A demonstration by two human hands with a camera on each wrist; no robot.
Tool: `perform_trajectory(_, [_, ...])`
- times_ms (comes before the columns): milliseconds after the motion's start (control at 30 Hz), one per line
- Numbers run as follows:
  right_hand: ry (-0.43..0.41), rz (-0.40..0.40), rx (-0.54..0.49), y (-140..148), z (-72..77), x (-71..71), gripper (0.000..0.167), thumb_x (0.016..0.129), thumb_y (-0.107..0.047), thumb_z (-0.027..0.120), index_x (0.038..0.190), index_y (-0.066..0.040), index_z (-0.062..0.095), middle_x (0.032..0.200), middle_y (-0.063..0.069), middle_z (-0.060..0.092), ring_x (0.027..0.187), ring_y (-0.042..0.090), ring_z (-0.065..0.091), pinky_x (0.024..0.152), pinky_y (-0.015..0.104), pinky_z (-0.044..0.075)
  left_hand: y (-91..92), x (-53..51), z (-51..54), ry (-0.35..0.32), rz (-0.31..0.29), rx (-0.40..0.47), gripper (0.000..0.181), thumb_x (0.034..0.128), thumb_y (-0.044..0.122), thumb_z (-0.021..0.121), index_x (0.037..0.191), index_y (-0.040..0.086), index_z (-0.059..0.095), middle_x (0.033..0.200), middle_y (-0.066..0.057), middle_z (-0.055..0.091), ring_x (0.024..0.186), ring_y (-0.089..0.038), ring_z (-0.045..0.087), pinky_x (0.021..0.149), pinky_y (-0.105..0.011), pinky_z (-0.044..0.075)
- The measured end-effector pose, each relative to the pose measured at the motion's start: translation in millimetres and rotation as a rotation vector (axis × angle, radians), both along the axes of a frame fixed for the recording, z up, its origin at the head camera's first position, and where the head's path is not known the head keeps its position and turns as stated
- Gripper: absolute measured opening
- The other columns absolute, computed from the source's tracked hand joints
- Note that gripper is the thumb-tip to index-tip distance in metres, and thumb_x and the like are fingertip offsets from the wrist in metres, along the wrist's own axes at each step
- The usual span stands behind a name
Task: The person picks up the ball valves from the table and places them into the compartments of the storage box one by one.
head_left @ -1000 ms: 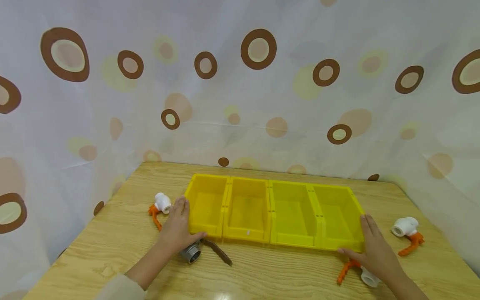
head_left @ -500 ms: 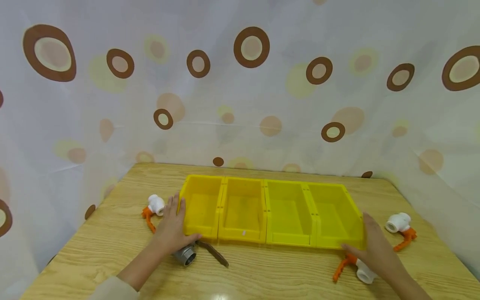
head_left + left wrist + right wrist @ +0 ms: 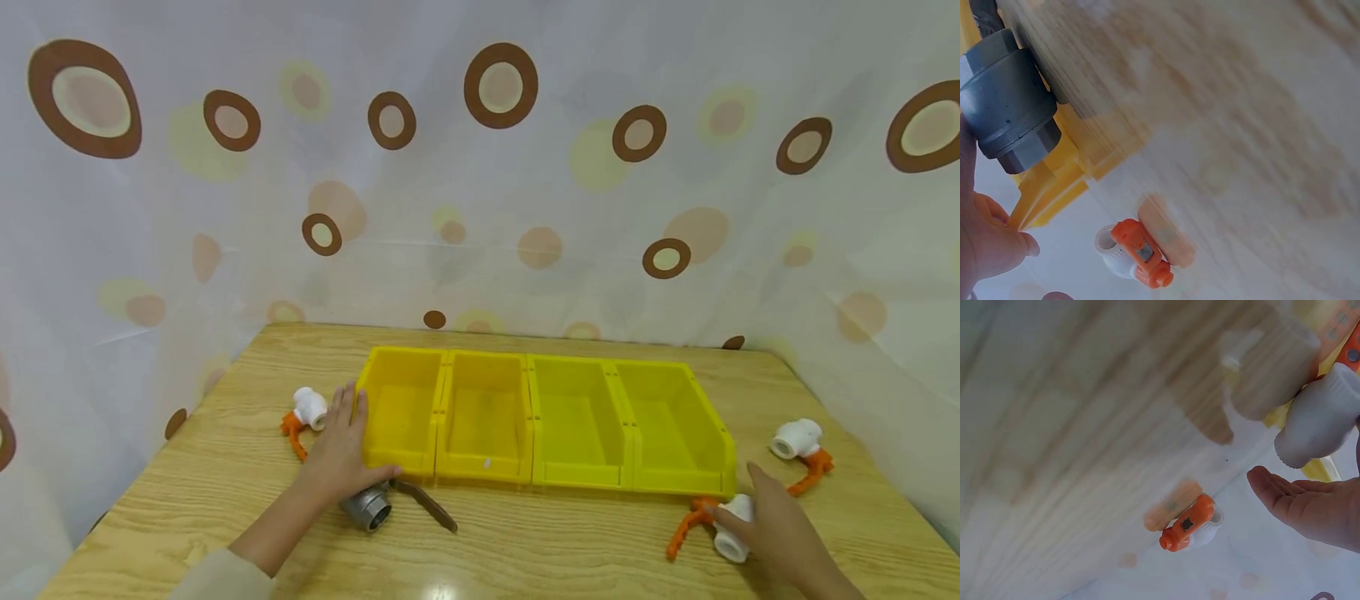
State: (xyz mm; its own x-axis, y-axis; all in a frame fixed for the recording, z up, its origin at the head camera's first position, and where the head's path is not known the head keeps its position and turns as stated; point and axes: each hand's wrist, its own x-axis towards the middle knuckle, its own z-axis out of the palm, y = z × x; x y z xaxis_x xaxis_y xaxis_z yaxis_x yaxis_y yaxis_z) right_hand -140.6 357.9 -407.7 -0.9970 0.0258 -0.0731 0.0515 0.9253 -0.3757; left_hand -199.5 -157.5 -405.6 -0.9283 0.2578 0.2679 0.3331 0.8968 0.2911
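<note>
Four-sided yellow bins [image 3: 491,417] stand side by side in a joined row on the table. My left hand [image 3: 337,454] rests at the row's left end, fingers straight along the side wall and thumb near the front corner. Below that hand lies a grey metal ball valve [image 3: 366,507] with a dark lever. Apart from the row's right end, my right hand [image 3: 783,521] has its thumb and fingers spread beside a white plastic ball valve [image 3: 732,543] with an orange handle; the right wrist view shows the valve's white body [image 3: 1319,422] close to the fingers. Whether they touch cannot be told.
Another white valve with an orange handle [image 3: 310,407] lies left of the bins. A similar valve [image 3: 797,438] lies at the far right. Behind the wooden table [image 3: 525,558] hangs a patterned cloth [image 3: 420,275].
My right hand has left the right end of the bins and moved down toward the nearby white valve. My left hand stays at the left end. The head view has shifted slightly.
</note>
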Motion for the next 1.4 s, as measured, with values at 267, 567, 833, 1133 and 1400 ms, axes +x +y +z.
perform_trajectory(267, [-0.099,-0.081,0.022,-4,-0.3,3.5,0.094,0.083,-0.051,0.061,0.122,0.029,0.031,0.117,0.047,0.043,0.096,0.046,0.056,0.078,0.051,0.049,-0.4,0.8,-0.4,-0.031,0.005,0.012,0.112,0.0689,0.047,0.077,0.140,-0.016,0.019,0.150,-0.033,0.009,0.138,-0.049,0.011,0.104,-0.058,0.032])
perform_trajectory(567, [-0.065,-0.101,-0.011,-5,1.7,6.3,0.078,0.082,-0.042,0.065,0.113,0.026,0.042,0.104,0.041,0.054,0.086,0.039,0.059,0.070,0.044,0.051,-0.5,0.4,0.5,-0.043,0.000,0.028,0.114,0.0697,0.047,0.076,0.140,-0.018,0.015,0.150,-0.034,0.009,0.138,-0.049,0.009,0.106,-0.057,0.029])
perform_trajectory(833, [-0.045,-0.078,-0.013,3,1.7,5.3,0.077,0.079,-0.043,0.069,0.113,0.021,0.046,0.105,0.038,0.056,0.089,0.041,0.059,0.072,0.046,0.051,-0.6,1.7,1.7,-0.057,0.005,0.035,0.113,0.0701,0.046,0.076,0.140,-0.018,0.015,0.150,-0.033,0.009,0.138,-0.049,0.009,0.107,-0.057,0.027])
perform_trajectory(1133, [-0.064,-0.027,0.005,14,5.4,2.3,0.079,0.077,-0.046,0.070,0.115,0.019,0.047,0.103,0.034,0.058,0.093,0.042,0.058,0.075,0.048,0.050,-0.1,2.2,3.0,-0.073,0.000,0.053,0.114,0.0702,0.045,0.077,0.141,-0.018,0.013,0.150,-0.033,0.007,0.138,-0.049,0.007,0.108,-0.058,0.024])
perform_trajectory(1400, [-0.083,0.026,0.002,26,7.5,-1.0,0.073,0.078,-0.041,0.071,0.116,0.018,0.049,0.105,0.032,0.060,0.093,0.039,0.060,0.076,0.047,0.051,0.0,2.8,3.8,-0.092,0.008,0.068,0.114,0.0708,0.045,0.076,0.141,-0.017,0.011,0.151,-0.032,0.005,0.139,-0.048,0.005,0.106,-0.058,0.028])
